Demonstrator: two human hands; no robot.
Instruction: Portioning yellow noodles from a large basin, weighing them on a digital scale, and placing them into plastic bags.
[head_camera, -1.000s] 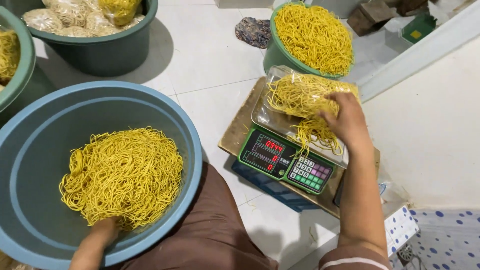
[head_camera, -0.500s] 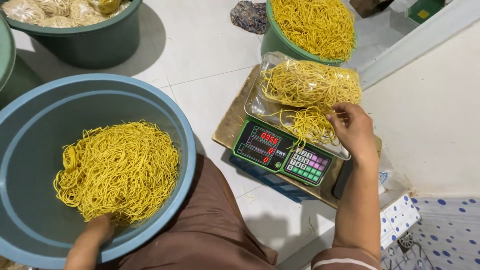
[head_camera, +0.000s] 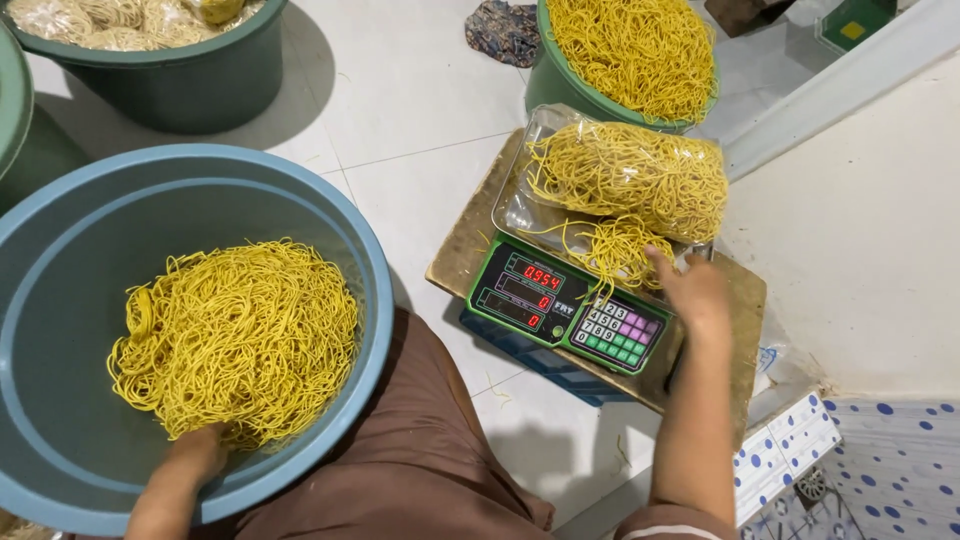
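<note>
Noodles everywhere in the head view: right hand (head_camera: 697, 292) rests open, fingertips on the loose yellow noodle strands (head_camera: 612, 250) spilling from the clear plastic bag of noodles (head_camera: 640, 175) atop the green digital scale (head_camera: 565, 305). Left hand (head_camera: 197, 452) digs into the yellow noodle heap (head_camera: 235, 335) in the big blue-grey plastic basin (head_camera: 60, 250), fingers buried, grip unclear. Risk, as I judge it: that open bag mouth hangs over the keypad, so strands could slide off onto the white tiled floor (head_camera: 400, 130). Green tub of noodles (head_camera: 630, 50) behind, dark green tub (head_camera: 160, 80) far left
</note>
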